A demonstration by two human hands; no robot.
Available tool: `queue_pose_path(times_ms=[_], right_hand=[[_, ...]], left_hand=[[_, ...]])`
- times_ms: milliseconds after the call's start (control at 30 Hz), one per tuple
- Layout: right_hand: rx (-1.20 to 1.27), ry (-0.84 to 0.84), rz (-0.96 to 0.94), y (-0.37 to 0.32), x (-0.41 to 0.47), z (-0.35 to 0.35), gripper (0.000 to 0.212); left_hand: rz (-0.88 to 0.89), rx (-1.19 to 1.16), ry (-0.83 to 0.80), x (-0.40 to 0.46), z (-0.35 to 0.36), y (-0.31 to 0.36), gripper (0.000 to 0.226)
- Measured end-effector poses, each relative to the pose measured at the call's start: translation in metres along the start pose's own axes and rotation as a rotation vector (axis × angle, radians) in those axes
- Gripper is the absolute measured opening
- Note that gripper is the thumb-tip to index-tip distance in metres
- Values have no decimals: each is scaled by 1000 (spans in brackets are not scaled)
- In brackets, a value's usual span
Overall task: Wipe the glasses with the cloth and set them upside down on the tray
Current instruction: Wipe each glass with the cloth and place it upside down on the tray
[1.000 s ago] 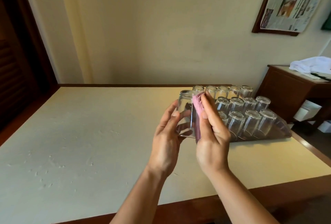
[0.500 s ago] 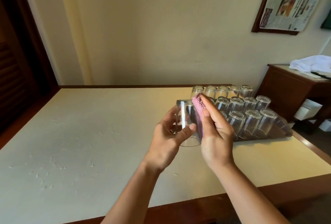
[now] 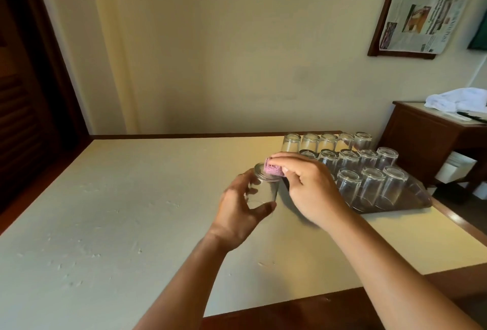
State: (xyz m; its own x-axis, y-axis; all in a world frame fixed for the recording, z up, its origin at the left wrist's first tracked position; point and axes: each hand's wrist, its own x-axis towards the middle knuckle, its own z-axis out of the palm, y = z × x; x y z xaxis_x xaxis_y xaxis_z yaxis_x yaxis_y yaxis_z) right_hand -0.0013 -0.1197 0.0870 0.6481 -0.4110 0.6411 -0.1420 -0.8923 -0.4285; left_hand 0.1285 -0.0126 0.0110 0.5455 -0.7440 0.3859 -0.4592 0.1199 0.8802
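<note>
The clear glass (image 3: 264, 187) is held bottom-up above the surface (image 3: 131, 211), just left of the tray (image 3: 421, 201). The left hand (image 3: 238, 213) has its grip curled round the glass wall, thumb in front. The right hand (image 3: 311, 184) pinches the folded pink cloth (image 3: 353, 170) against the upturned base. The tray carries rows of upside-down glasses (image 3: 371, 184). Half a second ago the cloth rubbed the glass's side; now it sits on top.
</note>
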Motion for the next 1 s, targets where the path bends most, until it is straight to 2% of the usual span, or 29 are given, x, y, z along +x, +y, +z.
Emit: queue_pose_path(times_ms=[67,233,400,533,700,867,1000], right_hand=[[-18,2,27,-4,5,1,45],[-15,-63,-65,-12,-10,1,44],[-68,-12,3,-5,-1,7,46],[-22,-57,-90,-14,-17,10,47],[-59,-6,1,-1,-14,8,46],[-41,-54,-112,-13,-23,10,47],[-42,19,-25,2,-20,6,46]], left_hand=[[42,21,-34,-2,7,3,64],[9,-29,42,1,-2,-7,66],[40,-9,-11,-6,12,-3,64],[14,-40,36,-1,4,-9,66],[-5,-59,3,-12,14,-11,64],[-12,-102,26,-9,12,-13,64],[-15,-80,8,-14,16,-13,62]])
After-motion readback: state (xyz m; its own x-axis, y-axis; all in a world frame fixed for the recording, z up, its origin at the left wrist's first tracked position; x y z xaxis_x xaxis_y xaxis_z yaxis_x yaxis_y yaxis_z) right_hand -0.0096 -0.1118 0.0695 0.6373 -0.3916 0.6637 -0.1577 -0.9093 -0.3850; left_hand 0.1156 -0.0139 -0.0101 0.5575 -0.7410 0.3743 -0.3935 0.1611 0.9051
